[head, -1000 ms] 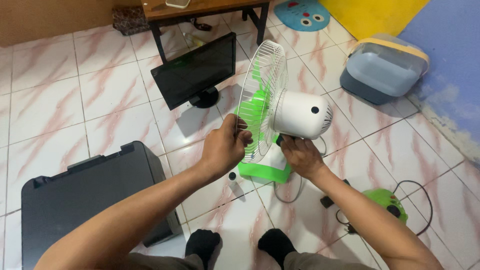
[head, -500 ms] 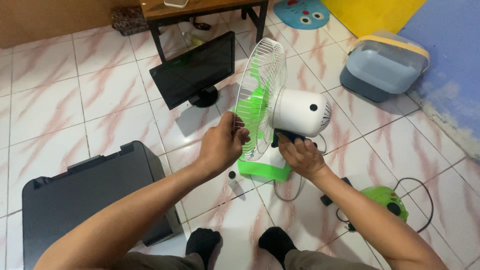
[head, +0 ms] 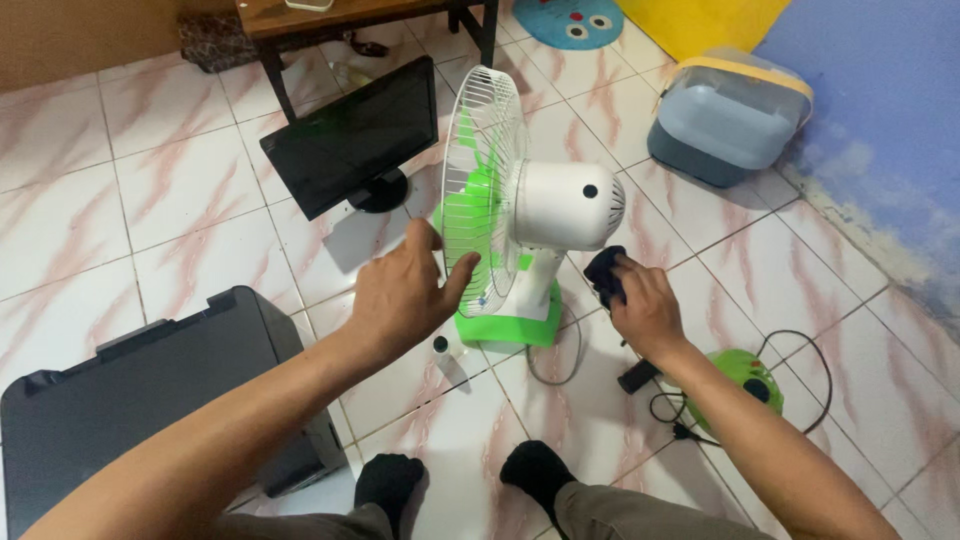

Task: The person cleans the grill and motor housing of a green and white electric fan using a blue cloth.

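Your left hand [head: 405,290] rests against the white wire grille [head: 487,190] of the desk fan [head: 520,215] at the centre of the frame, fingers spread and loosely open, thumb up, steadying it and not clamped around anything; your right hand [head: 645,310] is closed on a dark cloth [head: 603,275], pressed just beside the fan's white neck, below the round motor housing [head: 570,205]. The fan stands upright on its green base [head: 510,328] on the tiled floor [head: 180,250], its cord looping out towards the lower middle of the frame.

As a judgement, you are partway through wiping the fan down; the motor housing looks clean and bright, though the view is too soft to say whether dust remains on the green blades behind the grille; the grille is in place, so the blades and the inside appear not yet reached, and the base and the front face probably still await the cloth.

A small white bottle [head: 441,348] stands on the floor just beside the base, under your left wrist; a black monitor [head: 350,135] sits at upper centre-left; a dark case [head: 150,390] lies at lower left; a green device with a black cable [head: 745,375] lies at lower right; a grey and yellow container [head: 730,115] sits at upper right.
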